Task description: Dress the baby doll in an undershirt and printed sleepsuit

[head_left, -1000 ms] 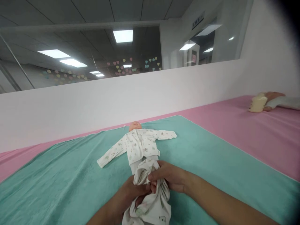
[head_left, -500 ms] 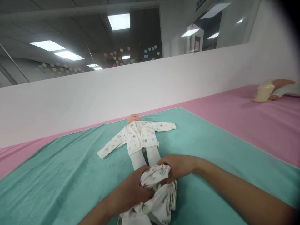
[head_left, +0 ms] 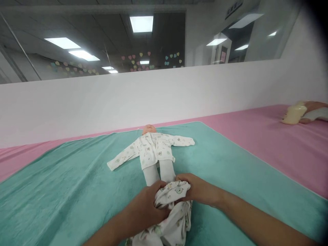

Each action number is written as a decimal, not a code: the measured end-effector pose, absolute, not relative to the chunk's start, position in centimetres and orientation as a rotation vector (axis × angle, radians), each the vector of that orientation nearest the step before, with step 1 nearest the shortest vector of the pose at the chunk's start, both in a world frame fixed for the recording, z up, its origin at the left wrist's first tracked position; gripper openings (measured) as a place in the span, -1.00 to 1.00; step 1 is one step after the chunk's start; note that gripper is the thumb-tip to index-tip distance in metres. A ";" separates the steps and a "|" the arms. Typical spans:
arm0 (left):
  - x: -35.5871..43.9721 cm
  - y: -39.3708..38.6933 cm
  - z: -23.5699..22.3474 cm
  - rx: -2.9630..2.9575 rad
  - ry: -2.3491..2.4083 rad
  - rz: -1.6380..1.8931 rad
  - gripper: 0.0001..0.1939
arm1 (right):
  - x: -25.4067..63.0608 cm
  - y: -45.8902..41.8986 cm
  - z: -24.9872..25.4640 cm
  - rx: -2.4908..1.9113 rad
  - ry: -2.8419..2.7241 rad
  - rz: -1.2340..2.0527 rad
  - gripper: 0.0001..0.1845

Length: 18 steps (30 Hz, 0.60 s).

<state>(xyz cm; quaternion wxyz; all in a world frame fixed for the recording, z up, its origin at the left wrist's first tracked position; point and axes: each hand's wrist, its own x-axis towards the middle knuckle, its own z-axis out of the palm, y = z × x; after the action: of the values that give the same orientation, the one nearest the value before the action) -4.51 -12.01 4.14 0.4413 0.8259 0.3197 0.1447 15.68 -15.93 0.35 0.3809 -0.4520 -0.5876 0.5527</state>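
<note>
Clutching bunched printed cotton cloth point(head_left: 174, 218), closed grip from left hand point(head_left: 145, 208) and right hand point(head_left: 197, 189), doll's legs point(head_left: 151, 174) just beyond

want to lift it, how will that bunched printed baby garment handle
Probably floppy and light: the bunched printed baby garment creases softly between the left hand and right hand. It looks thin, so it would likely sag, not hold shape.

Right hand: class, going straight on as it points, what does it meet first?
The bunched white printed garment it touches, then probably the left hand; depth is unclear.
</note>
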 end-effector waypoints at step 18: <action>-4.4 -11.4 2.0 1.596 0.936 0.655 -0.67 | 15.4 -15.2 -0.6 -1.055 -1.331 1.398 -0.63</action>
<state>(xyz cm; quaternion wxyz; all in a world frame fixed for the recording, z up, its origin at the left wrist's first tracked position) -4.40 -11.38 1.97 0.5557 0.6760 0.3965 0.2774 15.44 -15.17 -0.57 0.4538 -0.4275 -0.5391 0.5663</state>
